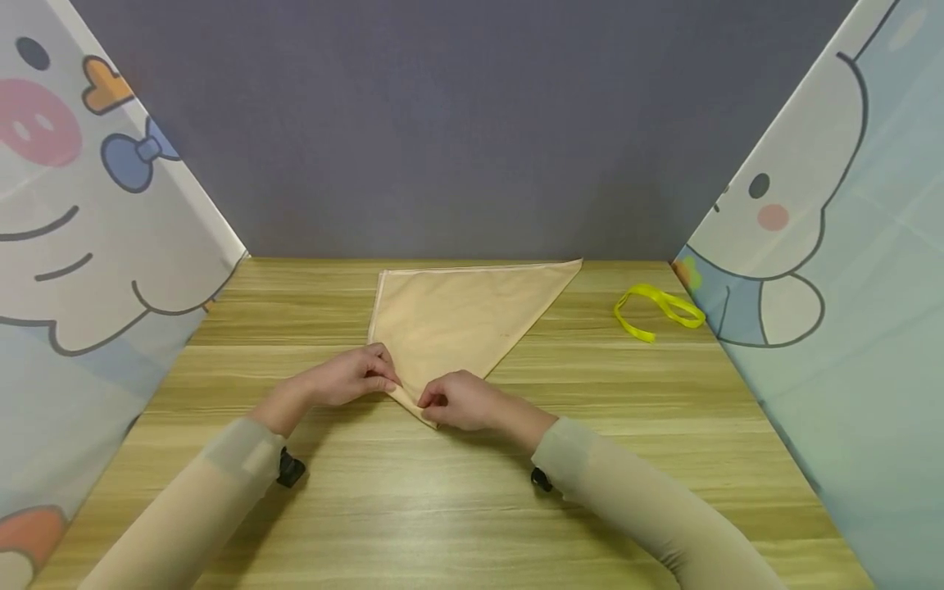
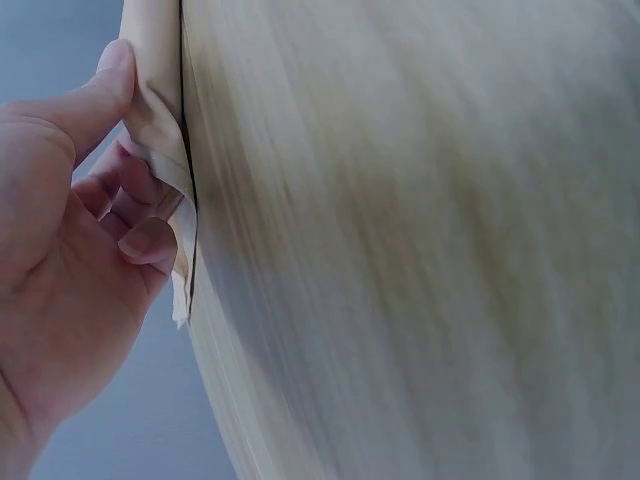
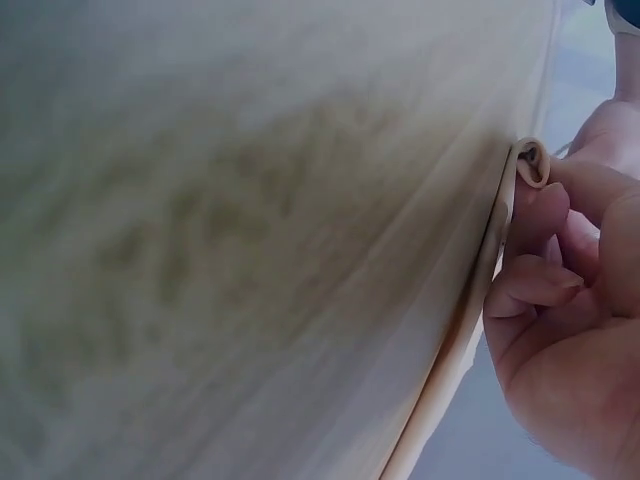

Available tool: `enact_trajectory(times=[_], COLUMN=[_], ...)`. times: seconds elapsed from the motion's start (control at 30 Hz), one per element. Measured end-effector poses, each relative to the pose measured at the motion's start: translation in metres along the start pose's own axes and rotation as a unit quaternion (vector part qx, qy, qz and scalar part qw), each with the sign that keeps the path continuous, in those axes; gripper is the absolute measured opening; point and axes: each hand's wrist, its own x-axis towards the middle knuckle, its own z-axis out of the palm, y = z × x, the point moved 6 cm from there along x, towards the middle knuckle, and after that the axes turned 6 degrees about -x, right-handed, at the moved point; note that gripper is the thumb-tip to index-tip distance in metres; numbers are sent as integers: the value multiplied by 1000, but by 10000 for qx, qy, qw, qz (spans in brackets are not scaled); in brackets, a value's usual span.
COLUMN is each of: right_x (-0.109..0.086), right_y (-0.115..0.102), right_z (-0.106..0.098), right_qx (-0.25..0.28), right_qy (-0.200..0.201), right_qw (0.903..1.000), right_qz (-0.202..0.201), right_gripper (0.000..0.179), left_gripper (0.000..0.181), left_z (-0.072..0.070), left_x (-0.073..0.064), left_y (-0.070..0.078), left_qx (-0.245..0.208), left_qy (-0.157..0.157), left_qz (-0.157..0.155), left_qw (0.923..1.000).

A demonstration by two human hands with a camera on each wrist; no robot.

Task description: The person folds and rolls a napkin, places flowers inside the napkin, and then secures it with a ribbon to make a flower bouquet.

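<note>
In the head view, a tan cloth (image 1: 450, 319) lies on the far part of a wood-grain table (image 1: 413, 508), its long pointed corner reaching toward the far right, its top edge close to the table's far edge. The left hand (image 1: 354, 374) pinches its near-left edge between thumb and fingers, and the right hand (image 1: 465, 400) grips the same edge near the closest corner; a narrow folded strip runs between them. A yellow ribbon (image 1: 656, 293) lies in a loose loop to the right, well apart from the cloth. Cartoon-printed panels stand at the left (image 1: 111, 221) and right (image 1: 782, 164), with a grey panel (image 1: 457, 123) behind. Pale sleeves (image 1: 199, 492) cover both forearms, and a small black device (image 1: 291, 469) shows below the left cuff. In the left wrist view, the thumb (image 2: 117, 65) presses on the turned edge while the other fingers (image 2: 150, 242) curl against the cloth, just above the table. In the right wrist view, curled fingers (image 3: 540, 285) hold the cloth beside a small rolled end (image 3: 535, 163) that shows a hollow loop.
</note>
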Motion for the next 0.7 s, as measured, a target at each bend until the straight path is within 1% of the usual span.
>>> enact_trajectory(times=[0.13, 0.3, 0.43, 0.53, 0.7], right_x=[-1, -3, -4, -5, -5], right_y=[4, 7, 8, 8, 7], right_z=[-2, -3, -5, -5, -3], right_qx=[238, 637, 747, 835, 993], right_qy=[70, 41, -11, -64, -132], right_qw=[9997, 9979, 9969, 9957, 9938], right_qz=[61, 125, 236, 389, 486], right_gripper=[10, 10, 7, 7, 7], left_gripper=[11, 10, 7, 4, 3], left_z=[0, -1, 0, 1, 2], left_x=[3, 6, 7, 7, 5], left_y=[-2, -4, -4, -2, 2], left_qx=[20, 94, 179, 85, -99], left_qy=[61, 219, 336, 408, 492], left_qz=[-63, -252, -422, -425, -276], left_qw=[10000, 9994, 9984, 9982, 9984])
